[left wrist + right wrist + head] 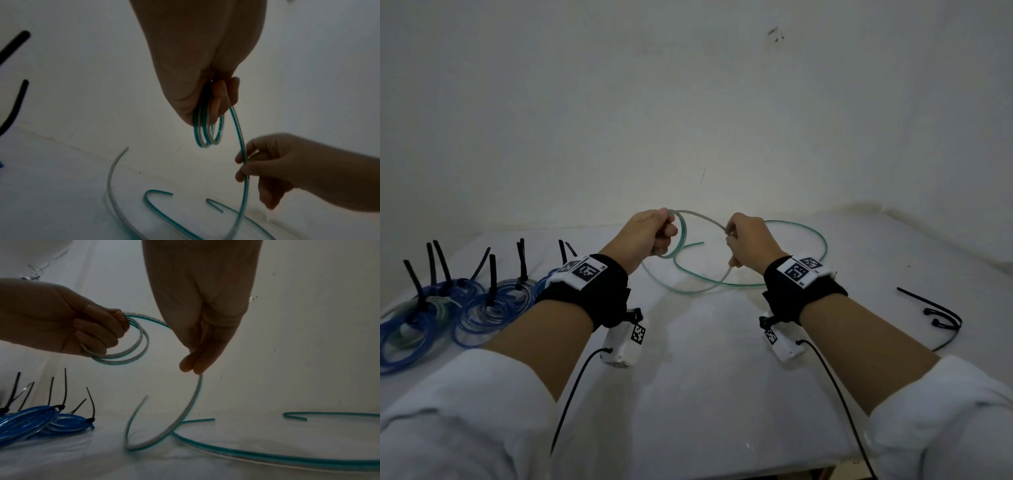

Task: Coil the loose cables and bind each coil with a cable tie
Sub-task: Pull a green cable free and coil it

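A green-and-clear cable [698, 216] runs between my two hands above the white table [705, 359]. My left hand [654, 233] grips a small coil [207, 134] of a few loops of it, fingers curled round the turns. My right hand [739, 236] pinches the strand [195, 395] leading off the coil, and the cable hangs from its fingertips [191, 366] down to the table. A second green cable [815, 233] lies in a wide loop on the table behind my right hand. Loose black cable ties [935, 308] lie at the right.
Several bound blue and green coils [448, 311] with black tie tails sticking up lie at the table's left side. A white wall [688, 102] rises just behind the table. Black camera leads [571, 394] hang from both wrists.
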`<state>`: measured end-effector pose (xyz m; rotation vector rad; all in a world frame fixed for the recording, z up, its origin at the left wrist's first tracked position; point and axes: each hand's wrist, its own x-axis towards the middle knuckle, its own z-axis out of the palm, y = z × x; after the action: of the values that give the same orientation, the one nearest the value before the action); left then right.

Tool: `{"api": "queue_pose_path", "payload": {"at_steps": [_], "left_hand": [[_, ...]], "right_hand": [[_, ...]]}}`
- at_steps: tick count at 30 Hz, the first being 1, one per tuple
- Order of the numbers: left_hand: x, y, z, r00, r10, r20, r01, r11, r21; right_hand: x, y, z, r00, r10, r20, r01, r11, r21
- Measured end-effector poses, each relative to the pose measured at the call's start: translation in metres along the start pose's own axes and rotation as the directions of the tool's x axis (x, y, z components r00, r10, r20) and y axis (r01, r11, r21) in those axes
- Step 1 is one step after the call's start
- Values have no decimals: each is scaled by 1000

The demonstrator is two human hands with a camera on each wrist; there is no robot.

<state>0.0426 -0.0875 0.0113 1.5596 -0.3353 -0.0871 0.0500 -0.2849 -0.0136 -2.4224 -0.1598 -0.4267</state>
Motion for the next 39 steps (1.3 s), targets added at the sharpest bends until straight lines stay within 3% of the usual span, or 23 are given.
{"api": "queue_pose_path", "payload": {"at_steps": [2, 5, 8, 11, 15, 20, 23, 28, 32, 36, 39], "left_hand": [[-2, 2, 1, 999, 37, -10, -37, 999, -4], [-4, 5, 7, 992, 118, 50, -118, 993, -11], [-4, 11, 13, 980, 191, 57, -183, 976, -117], [-1, 14, 14, 979, 199, -35, -202, 968, -149], [9, 3, 8, 965, 208, -163, -197, 977, 79], [13, -10, 2, 954, 274, -121, -201, 884, 422], [15, -13, 5, 958, 270, -94, -195, 858, 476], [11, -10, 7, 958, 287, 0, -251, 840, 481], [6, -11, 9, 932, 353, 78, -337, 770, 542], [8, -11, 5, 949, 313, 47, -280, 760, 586], [7, -8, 4, 963, 268, 18, -231, 791, 566]], "right_hand": [[2, 1, 0, 996, 77, -53, -77, 997, 1], [5, -4, 4, 995, 55, -86, -63, 994, -89], [3, -12, 10, 997, -78, -26, 73, 984, -163], [-3, -22, 14, 972, -232, 44, 236, 964, -121], [-6, -25, 15, 935, -354, 18, 354, 928, -115], [-3, -21, 12, 954, -287, -88, 233, 892, -386], [-5, -20, 11, 951, -299, -82, 232, 861, -453], [2, -17, 10, 928, -373, -19, 337, 857, -391], [0, -19, 10, 867, -495, 58, 475, 786, -396], [-4, -22, 9, 803, -596, 13, 549, 731, -406], [-8, -21, 5, 852, -523, 29, 507, 809, -298]]}}
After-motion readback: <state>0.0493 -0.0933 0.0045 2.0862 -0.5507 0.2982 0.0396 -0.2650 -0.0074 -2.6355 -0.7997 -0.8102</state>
